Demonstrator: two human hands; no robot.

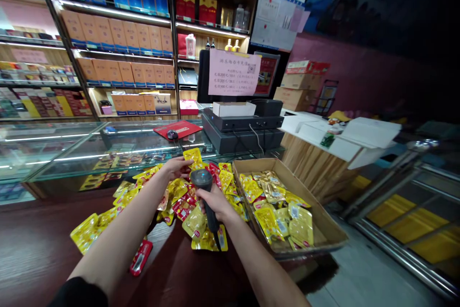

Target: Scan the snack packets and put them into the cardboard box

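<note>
My left hand (177, 169) pinches a small yellow snack packet (193, 157) above the pile. Wrapped round the handle of a dark handheld scanner (201, 180) is my right hand (214, 200), just to the right of my left; the scanner's head points up toward the packet. Beneath and around both hands lies a heap of yellow and red packets (185, 205) on the dark red-brown table (172, 273). On the right, a shallow cardboard box (323, 240) holds several yellow and gold packets (269, 223). A red packet (141, 257) lies near my left forearm.
Behind the pile stand a glass display counter (136, 142), a red mat (183, 130) with a mouse (172, 134), and a monitor with a pink paper sign (233, 74) above black boxes. Shelves of boxed goods rise behind. A metal-framed case (406, 216) is at right.
</note>
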